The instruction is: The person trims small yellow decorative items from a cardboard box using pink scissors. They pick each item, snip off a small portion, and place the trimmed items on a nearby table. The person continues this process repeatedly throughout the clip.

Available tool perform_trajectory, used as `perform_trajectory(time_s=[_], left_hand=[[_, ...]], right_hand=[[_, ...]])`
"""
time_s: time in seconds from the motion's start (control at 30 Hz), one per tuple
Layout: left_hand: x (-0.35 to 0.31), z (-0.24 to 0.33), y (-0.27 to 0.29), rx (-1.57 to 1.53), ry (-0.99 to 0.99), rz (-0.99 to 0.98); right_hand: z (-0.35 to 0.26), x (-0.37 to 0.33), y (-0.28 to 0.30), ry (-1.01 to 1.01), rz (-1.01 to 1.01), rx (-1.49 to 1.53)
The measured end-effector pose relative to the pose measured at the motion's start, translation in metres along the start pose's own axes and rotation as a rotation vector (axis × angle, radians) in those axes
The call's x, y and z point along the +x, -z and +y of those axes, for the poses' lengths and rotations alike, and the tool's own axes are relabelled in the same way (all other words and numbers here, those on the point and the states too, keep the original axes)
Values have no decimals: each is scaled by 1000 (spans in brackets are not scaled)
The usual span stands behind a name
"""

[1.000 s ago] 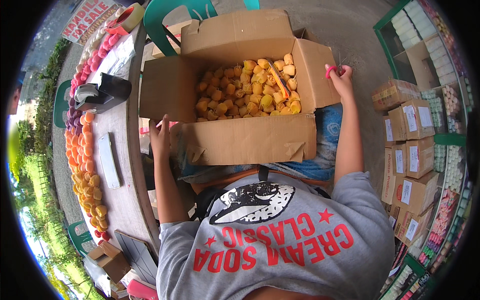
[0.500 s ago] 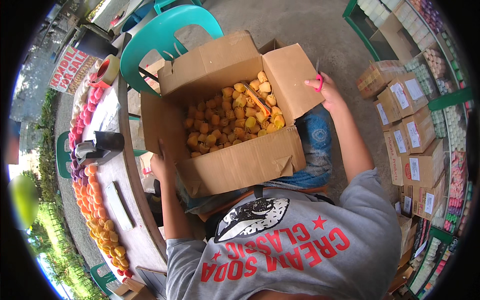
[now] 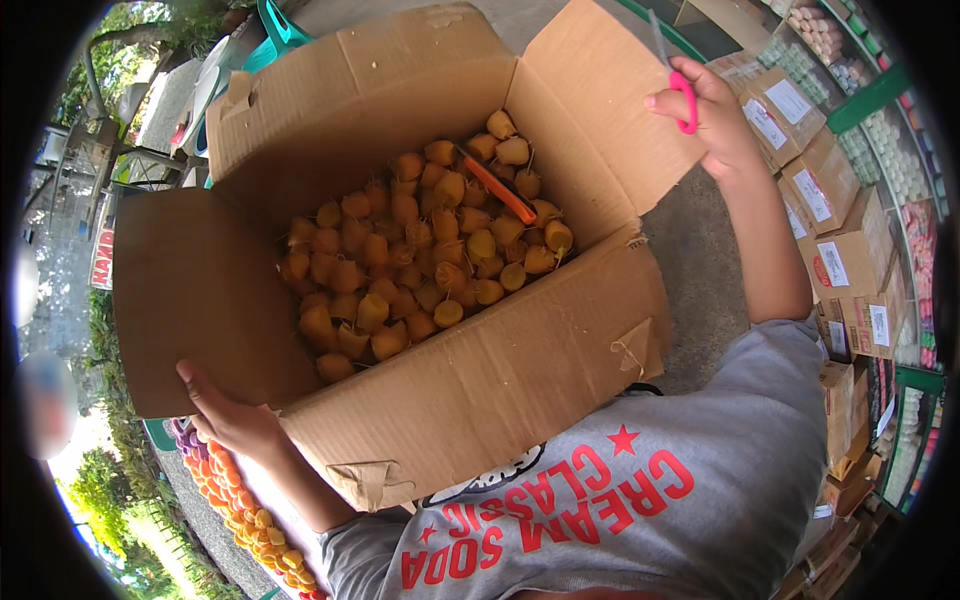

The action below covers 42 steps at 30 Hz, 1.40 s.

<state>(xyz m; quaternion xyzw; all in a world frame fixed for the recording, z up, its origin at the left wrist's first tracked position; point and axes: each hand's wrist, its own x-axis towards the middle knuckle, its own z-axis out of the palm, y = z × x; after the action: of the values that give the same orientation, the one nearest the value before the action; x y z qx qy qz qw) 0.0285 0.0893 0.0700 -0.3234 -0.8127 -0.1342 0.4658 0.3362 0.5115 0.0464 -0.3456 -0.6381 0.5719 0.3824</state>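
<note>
A large open cardboard box [image 3: 480, 360] is held up in front of me with its flaps spread. My left hand [image 3: 238, 420] grips its left flap near the lower corner, thumb on the inner side. My right hand [image 3: 722, 125] pinches the right flap by its outer edge. Pink-handled scissors [image 3: 686, 105] hang on the fingers of that same hand, blades pointing up. Inside the box lie many small orange-yellow candles [image 3: 405, 255] with thin wicks. An orange utility knife [image 3: 500, 186] rests on top of them, toward the right.
On the left, a table holds rows of orange and yellow candles [image 3: 235, 490], partly hidden by the box. Stacked labelled cartons [image 3: 835, 205] stand at right, beside green-framed shelves [image 3: 885, 95] full of candles. A teal chair [image 3: 277, 35] shows behind the box.
Both hands have lifted the box up and toward the left, so it looks larger and now covers most of the table and chair. The scissors stayed in my right hand.
</note>
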Motion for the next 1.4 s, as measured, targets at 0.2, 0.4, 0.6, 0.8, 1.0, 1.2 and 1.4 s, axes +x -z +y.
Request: perform_trajectory(time_s=[0.2, 0.4, 0.6, 0.8, 1.0, 1.2, 1.4], left_hand=[[72, 108, -8, -688, 422, 108], [75, 263, -15, -1317, 42, -529], [2, 395, -62, -1281, -289, -969], [-123, 481, -109, -1169, -341, -1334], [-209, 493, -138, -981, -271, -1579], [-261, 476, -189, -752, -342, -1690], [-280, 460, -240, -955, 6, -1770]], right_hand=[[-88, -55, 110, 98, 455, -48], [-71, -125, 287, 26, 588, -205], [21, -224, 375, 17, 725, -372], [127, -275, 395, -377, 904, -630], [249, -304, 373, -389, 922, -728], [361, -334, 304, -420, 965, -670], [405, -339, 195, -803, 871, -684]])
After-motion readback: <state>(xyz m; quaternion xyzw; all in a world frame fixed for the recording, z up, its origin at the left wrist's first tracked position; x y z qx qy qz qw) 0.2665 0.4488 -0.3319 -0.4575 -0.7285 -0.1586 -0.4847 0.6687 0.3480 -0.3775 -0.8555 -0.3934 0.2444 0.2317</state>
